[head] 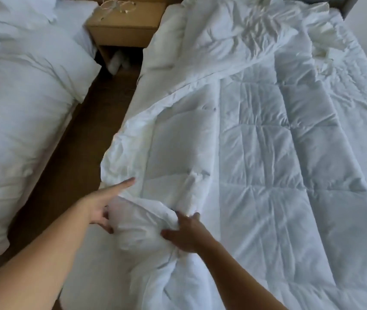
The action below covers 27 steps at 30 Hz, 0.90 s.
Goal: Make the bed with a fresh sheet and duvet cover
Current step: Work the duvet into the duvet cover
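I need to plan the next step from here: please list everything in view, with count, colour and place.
quilted duvet: one, white, spread over the right bed
duvet cover: one, white, crumpled at the far end, edge running down to the hands
second bed: one, white bedding, left side
nightstand: one, light wood, between the beds
looped thin item: one, pale, on the nightstand; cannot tell what
floor: brown, between the beds
headboard: one, grey, top right
left hand: holds the bunched cover, index finger straight
right hand: grips the bunched cover beside it
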{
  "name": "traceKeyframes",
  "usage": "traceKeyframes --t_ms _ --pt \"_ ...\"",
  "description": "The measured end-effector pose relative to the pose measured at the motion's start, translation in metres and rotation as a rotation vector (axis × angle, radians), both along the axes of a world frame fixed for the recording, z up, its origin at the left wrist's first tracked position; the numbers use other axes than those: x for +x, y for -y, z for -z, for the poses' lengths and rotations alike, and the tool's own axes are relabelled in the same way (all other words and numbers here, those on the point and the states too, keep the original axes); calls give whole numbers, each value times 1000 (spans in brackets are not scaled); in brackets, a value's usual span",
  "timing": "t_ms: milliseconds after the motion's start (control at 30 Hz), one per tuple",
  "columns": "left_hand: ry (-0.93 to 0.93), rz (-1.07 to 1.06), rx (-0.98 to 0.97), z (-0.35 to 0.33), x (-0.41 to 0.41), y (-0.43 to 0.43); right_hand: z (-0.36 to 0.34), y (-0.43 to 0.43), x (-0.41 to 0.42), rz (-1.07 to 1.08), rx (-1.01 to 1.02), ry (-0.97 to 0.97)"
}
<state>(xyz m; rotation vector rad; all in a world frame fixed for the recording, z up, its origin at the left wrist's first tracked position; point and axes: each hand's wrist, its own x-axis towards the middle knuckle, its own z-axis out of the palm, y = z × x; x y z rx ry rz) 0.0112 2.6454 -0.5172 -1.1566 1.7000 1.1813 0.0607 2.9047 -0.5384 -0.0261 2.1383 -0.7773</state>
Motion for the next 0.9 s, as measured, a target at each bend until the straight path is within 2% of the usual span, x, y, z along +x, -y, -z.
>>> traceKeyframes --t_ms 33,100,200,233,300,367,433,500,567,600,667,800,833,900 --pt "-23 89 7 4 8 -10 4 27 11 10 12 -93" --pt "-119 283 -136 19 30 -19 4 75 28 38 -23 -181" --pt "-315 337 -399 43 78 25 -2 111 47 -14 -102 -182" --pt "-327 384 -524 48 97 53 -3 111 52 -51 -100 -192" --pt "-185 529 -728 57 135 101 2 94 60 -60 -34 -257" --pt "-51 484 -738 63 157 110 21 66 71 152 -32 -300" --pt "-218 280 -650 69 153 76 39 50 86 423 -126 -263" --pt "-414 214 -417 71 145 20 53 57 100 616 -212 -206" --pt "-456 191 -158 70 147 -29 65 69 106 731 -260 -137" --pt "-454 150 -106 75 149 -41 69 72 106 757 -290 -97" --pt "-459 165 -153 89 158 -49 74 72 109 727 -396 -9" --pt "-415 711 -481 101 186 -27 74 66 126 627 -553 22" --pt "-366 757 -559 100 197 -13 74 66 131 631 -554 -4" --pt "-336 642 -655 91 214 16 75 66 140 702 -563 -60"
